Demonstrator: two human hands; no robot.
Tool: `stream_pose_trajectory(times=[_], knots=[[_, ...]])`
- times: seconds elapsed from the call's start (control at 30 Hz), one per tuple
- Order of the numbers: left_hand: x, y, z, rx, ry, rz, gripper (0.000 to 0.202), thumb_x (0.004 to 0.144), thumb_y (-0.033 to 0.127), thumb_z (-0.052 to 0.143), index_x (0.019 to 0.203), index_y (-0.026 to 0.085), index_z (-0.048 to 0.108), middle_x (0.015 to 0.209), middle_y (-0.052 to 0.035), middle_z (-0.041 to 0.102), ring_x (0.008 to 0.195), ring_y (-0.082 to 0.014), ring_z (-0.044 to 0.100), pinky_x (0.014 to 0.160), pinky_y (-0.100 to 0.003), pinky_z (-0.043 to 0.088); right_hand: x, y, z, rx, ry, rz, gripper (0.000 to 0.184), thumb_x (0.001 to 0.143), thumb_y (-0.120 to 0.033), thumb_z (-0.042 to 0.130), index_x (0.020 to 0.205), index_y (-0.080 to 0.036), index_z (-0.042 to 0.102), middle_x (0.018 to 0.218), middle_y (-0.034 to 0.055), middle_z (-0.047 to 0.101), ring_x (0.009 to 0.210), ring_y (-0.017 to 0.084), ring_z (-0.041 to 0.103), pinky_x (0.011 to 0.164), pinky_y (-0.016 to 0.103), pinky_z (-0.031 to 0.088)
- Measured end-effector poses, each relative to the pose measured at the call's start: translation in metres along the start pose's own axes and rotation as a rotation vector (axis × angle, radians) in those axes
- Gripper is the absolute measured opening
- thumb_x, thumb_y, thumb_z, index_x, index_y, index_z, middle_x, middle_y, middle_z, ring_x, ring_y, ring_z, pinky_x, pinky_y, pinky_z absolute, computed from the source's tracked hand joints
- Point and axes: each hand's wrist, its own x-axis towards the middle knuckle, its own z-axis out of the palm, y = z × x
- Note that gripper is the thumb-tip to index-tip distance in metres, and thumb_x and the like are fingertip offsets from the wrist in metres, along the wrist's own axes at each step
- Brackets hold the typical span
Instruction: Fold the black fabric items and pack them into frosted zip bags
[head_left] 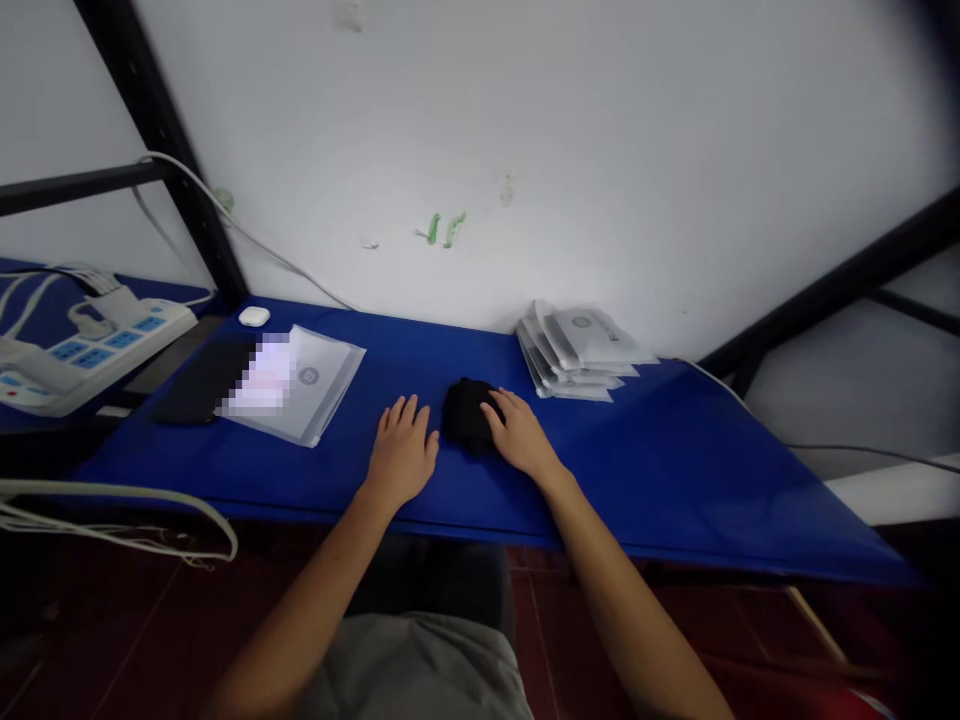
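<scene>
Tabletop [675, 480], loose right grip [523, 437] on bundle [463, 412]

Left hand [401, 452] and right hand [519, 432] side by side, backs upward.
The bare left forearm [322, 590] slants toward one o'clock, and the left hand lies flat, its fingers slightly parted and pointing between twelve and one o'clock, thumb out on the three o'clock side. The bare right forearm [619, 590] slants toward eleven o'clock; the right hand, at the left hand's three o'clock, has its fingers loosely extended toward ten or eleven o'clock.
</scene>
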Motion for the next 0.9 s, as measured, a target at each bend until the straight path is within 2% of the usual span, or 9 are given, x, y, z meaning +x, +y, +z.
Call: stream_pose_trajectory(times=[0.13,0.3,0.4,0.47,0.6,0.7,0.9], knots=[[0.002,-0.001,0.002,-0.039,-0.008,-0.013,0.045,0.093,0.027,0.038,0.133,0.009,0.048,0.146,-0.0169,0.043,0.138,-0.0315,0.032,0.113,-0.051,0.027,0.000,-0.002,0.013,0.035,-0.032,-0.054,0.051,0.093,-0.043,0.038,0.128,-0.010,0.056,0.136,0.0197,0.053,0.134,0.030,0.042,0.111,0.050,0.034],[0.010,-0.003,-0.002,-0.164,0.047,-0.058,0.050,0.086,0.009,0.033,0.135,0.007,0.043,0.138,-0.0191,0.050,0.133,-0.0271,0.041,0.110,-0.048,0.035,0.007,-0.018,0.020,0.067,-0.051,-0.113,0.051,0.094,-0.043,0.038,0.130,-0.012,0.055,0.140,0.0173,0.050,0.136,0.029,0.039,0.112,0.049,0.033],[0.017,0.000,-0.009,-0.218,0.123,-0.062,0.046,0.091,0.015,0.030,0.133,0.005,0.044,0.134,-0.0208,0.052,0.127,-0.0270,0.046,0.107,-0.046,0.040,0.011,-0.028,0.023,0.098,-0.075,-0.147,0.049,0.094,-0.041,0.039,0.131,-0.013,0.054,0.141,0.0174,0.049,0.136,0.029,0.038,0.113,0.050,0.030],[0.021,0.004,-0.012,-0.215,0.151,-0.015,0.045,0.093,0.022,0.030,0.132,0.006,0.046,0.135,-0.0197,0.052,0.129,-0.0270,0.045,0.108,-0.045,0.039,0.012,-0.034,0.023,0.140,-0.099,-0.174,0.049,0.094,-0.040,0.038,0.133,-0.013,0.052,0.143,0.0173,0.047,0.138,0.028,0.036,0.114,0.052,0.028],[0.026,0.006,-0.010,-0.164,0.110,0.059,0.044,0.093,0.024,0.032,0.131,0.011,0.049,0.142,-0.0157,0.047,0.135,-0.0265,0.038,0.111,-0.046,0.034,0.006,-0.041,0.011,0.222,-0.038,-0.216,0.047,0.096,-0.038,0.034,0.134,-0.016,0.051,0.147,0.0148,0.043,0.140,0.025,0.032,0.114,0.053,0.024],[0.028,0.002,-0.006,-0.168,0.076,0.048,0.046,0.094,0.027,0.033,0.134,0.009,0.045,0.145,-0.0169,0.044,0.137,-0.0268,0.035,0.112,-0.046,0.032,-0.001,-0.040,0.004,0.266,0.017,-0.256,0.044,0.096,-0.036,0.034,0.133,-0.020,0.053,0.144,0.0122,0.047,0.137,0.023,0.038,0.114,0.052,0.026],[0.024,-0.005,0.000,-0.223,0.081,-0.011,0.054,0.096,0.037,0.032,0.139,0.005,0.037,0.149,-0.0198,0.037,0.139,-0.0271,0.032,0.113,-0.045,0.030,-0.005,-0.037,0.007,0.259,-0.096,-0.289,0.046,0.096,-0.036,0.036,0.133,-0.015,0.053,0.139,0.0136,0.052,0.135,0.023,0.041,0.113,0.048,0.033]])
